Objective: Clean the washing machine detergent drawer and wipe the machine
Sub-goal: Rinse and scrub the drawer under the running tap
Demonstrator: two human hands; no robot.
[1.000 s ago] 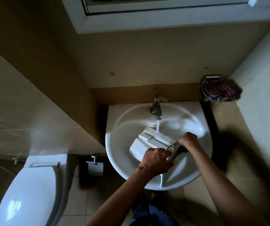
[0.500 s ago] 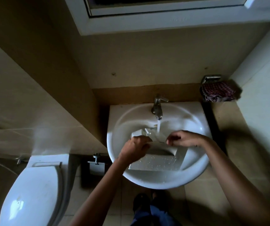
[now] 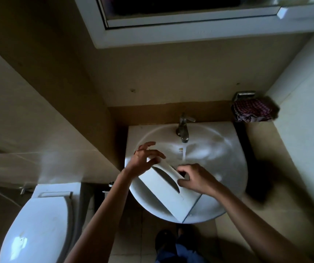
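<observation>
Left hand (image 3: 143, 158): I am curling my fingers over the far corner of the detergent drawer (image 3: 163, 188)
Right hand (image 3: 196, 179): I am pinching its right edge with bent fingers
Detergent drawer: I am holding it tilted over the sink (image 3: 234, 149), near the running tap (image 3: 183, 128)

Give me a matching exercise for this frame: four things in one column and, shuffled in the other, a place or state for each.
Things
1. detergent drawer
2. tap
3. checked cloth
4. toilet lid

Places or states
A. running water
B. down, at lower left
C. gripped by the left hand and the right hand over the sink
D. bunched on a metal holder at the wall, right of the sink

Pairs: 1-C, 2-A, 3-D, 4-B
</observation>
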